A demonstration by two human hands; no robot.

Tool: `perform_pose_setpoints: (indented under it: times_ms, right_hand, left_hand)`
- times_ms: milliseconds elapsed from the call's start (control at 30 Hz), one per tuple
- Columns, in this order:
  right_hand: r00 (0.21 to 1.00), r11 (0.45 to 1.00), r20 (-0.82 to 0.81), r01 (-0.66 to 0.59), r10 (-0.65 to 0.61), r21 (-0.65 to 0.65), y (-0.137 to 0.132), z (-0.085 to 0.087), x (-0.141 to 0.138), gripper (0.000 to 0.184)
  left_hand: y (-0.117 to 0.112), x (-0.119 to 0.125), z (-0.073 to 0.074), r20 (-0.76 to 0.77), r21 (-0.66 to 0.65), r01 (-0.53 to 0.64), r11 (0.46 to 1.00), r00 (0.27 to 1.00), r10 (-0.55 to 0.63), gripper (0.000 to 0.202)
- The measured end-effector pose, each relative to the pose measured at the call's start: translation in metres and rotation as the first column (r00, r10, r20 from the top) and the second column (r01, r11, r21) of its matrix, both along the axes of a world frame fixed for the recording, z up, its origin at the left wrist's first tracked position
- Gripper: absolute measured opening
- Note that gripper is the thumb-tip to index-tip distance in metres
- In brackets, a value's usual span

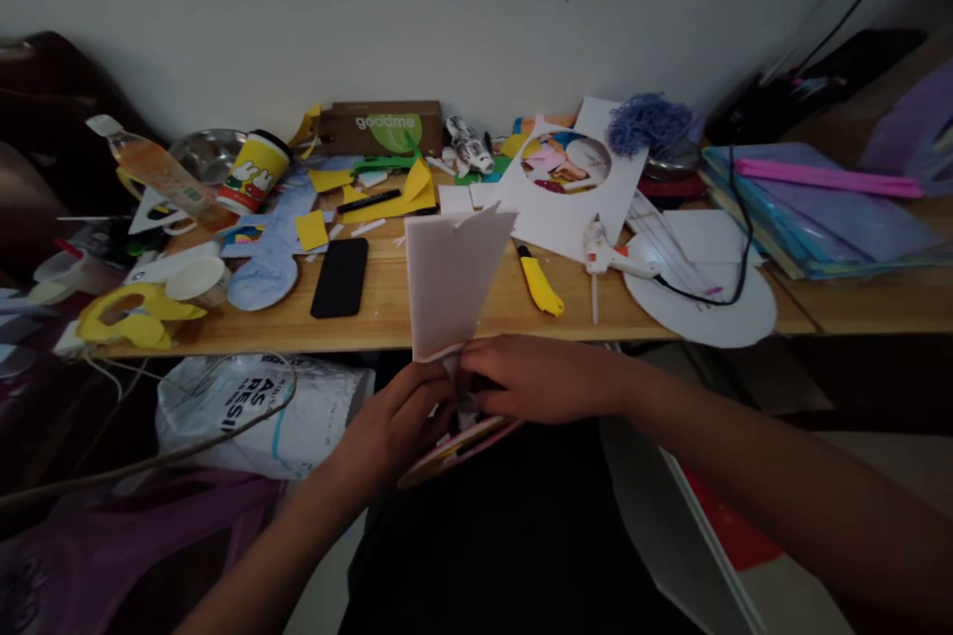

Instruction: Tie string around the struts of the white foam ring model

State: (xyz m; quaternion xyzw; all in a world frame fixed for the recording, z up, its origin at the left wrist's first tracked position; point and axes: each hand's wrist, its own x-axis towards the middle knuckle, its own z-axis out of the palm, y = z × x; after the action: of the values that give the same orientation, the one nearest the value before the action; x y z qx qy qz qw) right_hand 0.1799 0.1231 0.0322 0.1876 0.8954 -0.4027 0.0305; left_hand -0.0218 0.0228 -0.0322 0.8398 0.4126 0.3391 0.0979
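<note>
On the worktop (387, 317) a phone (340, 277) lies left of the utility knife (541, 286), glue gun (621, 256) right of that, folders (819, 218) far right, cup (255, 172) and bottle (160, 171) at back left, box (383, 127) behind against the wall, bag (253, 412) below the front edge.

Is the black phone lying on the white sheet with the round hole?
No, the black phone lies on bare wooden table, well left of the white sheet with the round hole.

White card (449, 278); yellow knife (541, 286)
</note>
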Motion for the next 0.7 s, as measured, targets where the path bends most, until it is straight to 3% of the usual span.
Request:
perform_pose_setpoints:
  times_ms: [200, 367, 500, 700]
  right_hand:
    - [0.996, 0.994, -0.026, 0.085, -0.087, -0.075, 0.001, -0.007, -0.004, 0.008]
    - [0.993, 0.969, -0.034, 0.099, -0.11, -0.228, 0.002, -0.015, -0.005, 0.015]
    - [0.994, 0.956, -0.011, 0.103, -0.11, -0.274, 0.003, -0.018, -0.005, 0.017]
    - [0.985, 0.953, 0.003, 0.169, -0.174, -0.25, 0.003, -0.017, -0.005, 0.017]
  left_hand:
    - [-0.003, -0.002, 0.014, 0.104, -0.171, -0.083, 0.982, 0.989, 0.102, 0.016]
    - [-0.003, 0.003, 0.027, 0.096, -0.299, -0.168, 0.939, 0.974, 0.205, 0.01]
    - [0.0, 0.006, 0.029, 0.058, -0.309, -0.191, 0.932, 0.974, 0.219, 0.013]
    - [0.008, 0.004, 0.019, 0.057, -0.227, -0.137, 0.964, 0.986, 0.154, 0.013]
